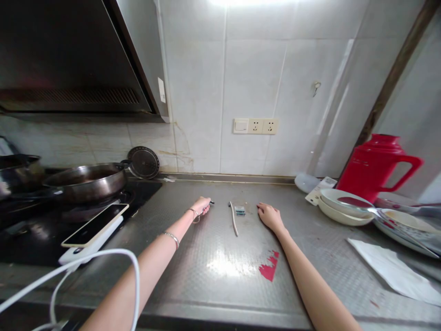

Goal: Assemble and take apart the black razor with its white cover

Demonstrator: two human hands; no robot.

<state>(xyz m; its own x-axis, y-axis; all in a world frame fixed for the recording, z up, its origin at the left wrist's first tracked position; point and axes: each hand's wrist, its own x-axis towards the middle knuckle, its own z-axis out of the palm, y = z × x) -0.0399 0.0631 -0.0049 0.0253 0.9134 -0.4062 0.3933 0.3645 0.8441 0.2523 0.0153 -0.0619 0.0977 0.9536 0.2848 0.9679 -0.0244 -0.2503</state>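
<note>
My left hand (201, 205), with bracelets at the wrist and forearm, is closed around a small item whose dark tip (212, 202) pokes out past the fingers; the rest of it is hidden. Palm down on the metal counter (206, 243), my right hand (270, 215) lies with its fingers loosely extended and nothing visible in them. Between the hands lies a thin white stick-like piece (234, 221) with a dark end. Beside it sits a small clear and bluish item (240, 210), too small to name. A torn red scrap (269, 266) lies nearer the front edge.
To the left, a steel pan (89, 181) stands on the black stove, with a phone (96, 224) on a white block and a white cable (136, 276) in front. At right are a red thermos jug (375, 168), stacked bowls (344, 214) and a white paper sheet (389, 269).
</note>
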